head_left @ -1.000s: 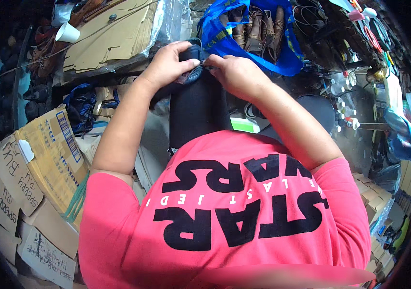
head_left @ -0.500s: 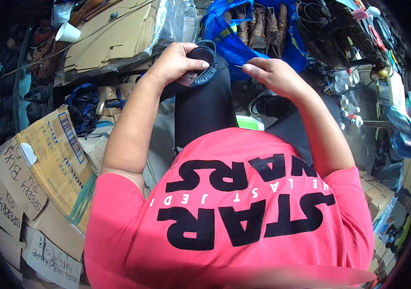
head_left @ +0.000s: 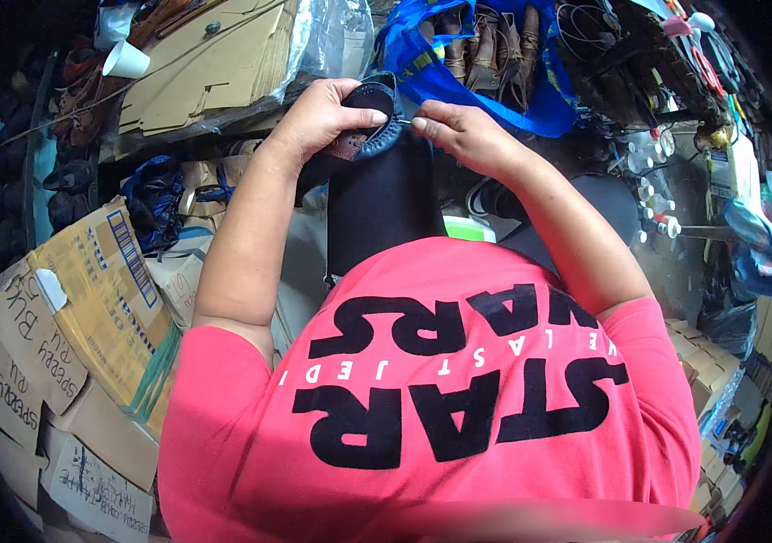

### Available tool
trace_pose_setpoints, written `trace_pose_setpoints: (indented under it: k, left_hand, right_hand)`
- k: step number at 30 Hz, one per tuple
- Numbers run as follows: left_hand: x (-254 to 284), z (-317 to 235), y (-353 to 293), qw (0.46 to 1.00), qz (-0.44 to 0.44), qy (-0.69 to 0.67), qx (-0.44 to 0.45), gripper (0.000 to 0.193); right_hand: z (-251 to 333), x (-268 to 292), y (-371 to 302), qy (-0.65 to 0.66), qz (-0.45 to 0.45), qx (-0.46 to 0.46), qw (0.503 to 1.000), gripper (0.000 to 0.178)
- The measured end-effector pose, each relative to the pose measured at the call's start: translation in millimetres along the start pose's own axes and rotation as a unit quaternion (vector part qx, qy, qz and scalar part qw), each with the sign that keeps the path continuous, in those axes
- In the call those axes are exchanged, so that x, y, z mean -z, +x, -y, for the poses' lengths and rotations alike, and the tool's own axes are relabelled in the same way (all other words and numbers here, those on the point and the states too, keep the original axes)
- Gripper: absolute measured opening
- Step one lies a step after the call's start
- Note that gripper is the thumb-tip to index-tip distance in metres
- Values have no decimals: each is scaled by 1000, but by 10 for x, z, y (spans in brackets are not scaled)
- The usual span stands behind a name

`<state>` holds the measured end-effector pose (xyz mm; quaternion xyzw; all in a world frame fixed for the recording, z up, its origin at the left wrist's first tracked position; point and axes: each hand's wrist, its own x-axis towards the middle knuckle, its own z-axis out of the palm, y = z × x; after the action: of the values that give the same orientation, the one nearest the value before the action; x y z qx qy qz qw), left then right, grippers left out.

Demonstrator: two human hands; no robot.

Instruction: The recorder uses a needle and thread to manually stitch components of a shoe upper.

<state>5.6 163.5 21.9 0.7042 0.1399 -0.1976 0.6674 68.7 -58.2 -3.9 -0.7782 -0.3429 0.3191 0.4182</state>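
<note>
My left hand [head_left: 321,118] is wrapped round a dark leather shoe [head_left: 380,136], its thumb pressed at the opening. The gathered toe edge of the shoe is dark blue, and a brown, perforated-looking patch shows below the thumb. The shoe rests over my dark-trousered knee. Close by on the right, my right hand [head_left: 460,134] pinches a thin needle [head_left: 404,121], whose tip reaches the shoe's gathered edge. Whether the tip has entered the leather cannot be made out. No thread is clearly visible.
A blue bag [head_left: 544,116] of brown shoes lies ahead. Flat cardboard sheets [head_left: 214,68] and a white cup [head_left: 126,61] are at the far left. Cardboard boxes [head_left: 96,281] crowd my left side. Several small bottles [head_left: 655,199] stand on the right.
My right hand has moved left with the needle, from a gap away to right beside the shoe. My left hand and the shoe have shifted only slightly.
</note>
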Motion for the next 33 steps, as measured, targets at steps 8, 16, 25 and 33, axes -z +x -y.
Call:
trace_pose_setpoints:
  k: [8, 16, 25, 33]
  left_hand:
    - [27, 54, 32, 1000, 9, -7, -8, 24]
    - [-14, 40, 7, 1000, -5, -2, -30, 16]
    - [5, -10, 4, 1000, -1, 18, -3, 23]
    - [5, 40, 29, 999, 0, 17, -28, 22]
  right_hand:
    - [-20, -53, 54, -18, -14, 37, 999, 29]
    - [-15, -57, 61, -17, -21, 47, 999, 28]
    - [-27, -34, 119, -28, -7, 66, 997, 27]
    - [-9, -31, 134, -64, 1, 44, 997, 26]
